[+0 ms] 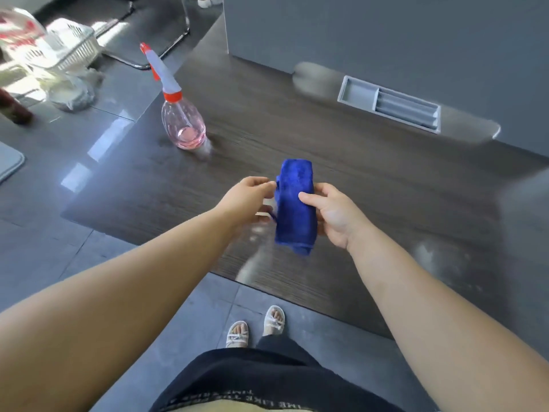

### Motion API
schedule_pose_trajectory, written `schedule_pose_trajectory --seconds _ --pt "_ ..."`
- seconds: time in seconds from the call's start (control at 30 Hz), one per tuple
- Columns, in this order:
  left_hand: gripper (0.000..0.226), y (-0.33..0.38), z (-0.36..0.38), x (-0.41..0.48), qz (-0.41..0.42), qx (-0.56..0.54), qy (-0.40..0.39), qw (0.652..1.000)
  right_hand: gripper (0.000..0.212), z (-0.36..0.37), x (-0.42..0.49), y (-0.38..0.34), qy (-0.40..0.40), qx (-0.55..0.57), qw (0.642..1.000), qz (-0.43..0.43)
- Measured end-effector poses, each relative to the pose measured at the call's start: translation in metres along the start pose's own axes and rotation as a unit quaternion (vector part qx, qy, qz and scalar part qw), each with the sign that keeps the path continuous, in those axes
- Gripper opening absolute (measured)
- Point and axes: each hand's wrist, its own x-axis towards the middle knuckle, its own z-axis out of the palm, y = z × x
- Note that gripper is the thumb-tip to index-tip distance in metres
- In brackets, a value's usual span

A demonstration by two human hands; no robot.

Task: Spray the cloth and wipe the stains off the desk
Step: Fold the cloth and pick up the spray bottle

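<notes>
At frame center, the right hand (332, 215) and left hand (248, 200) pinch a folded blue cloth (294, 206) above the desk (371, 179); the spray bottle (181, 114) stands upper left.

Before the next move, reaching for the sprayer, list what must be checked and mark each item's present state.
1. Cloth held securely: ok. The right hand grips the blue cloth, and the left hand pinches its edge.
2. Spray bottle upright on the desk: ok. It stands to the left, with no hand on it.
3. Liquid left in the bottle: ok, though only a little pink liquid sits at the bottom.
4. A hand free for the bottle: not ok. Both hands hold the cloth.
5. Cloth already damp: cannot tell.
6. Stains located: ok. Whitish smears lie near the front edge.
</notes>
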Motion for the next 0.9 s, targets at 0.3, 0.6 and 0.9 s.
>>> schedule_pose_trajectory --seconds 0.3,0.6,0.9 --pt "0.068 0.025 -0.087 0.068 -0.033 -0.104 0.235 0.966 0.030 0.011 0.056 -0.031 0.005 0.039 0.998 0.052" --pt "0.113 0.064 -0.135 0.128 -0.007 0.003 0.322 0.947 0.037 0.050 0.092 -0.038 -0.016 0.080 0.992 0.098" --pt "0.083 0.054 -0.140 0.153 0.061 0.042 0.316 0.946 0.004 0.061 0.116 -0.036 0.043 0.089 0.991 0.094"
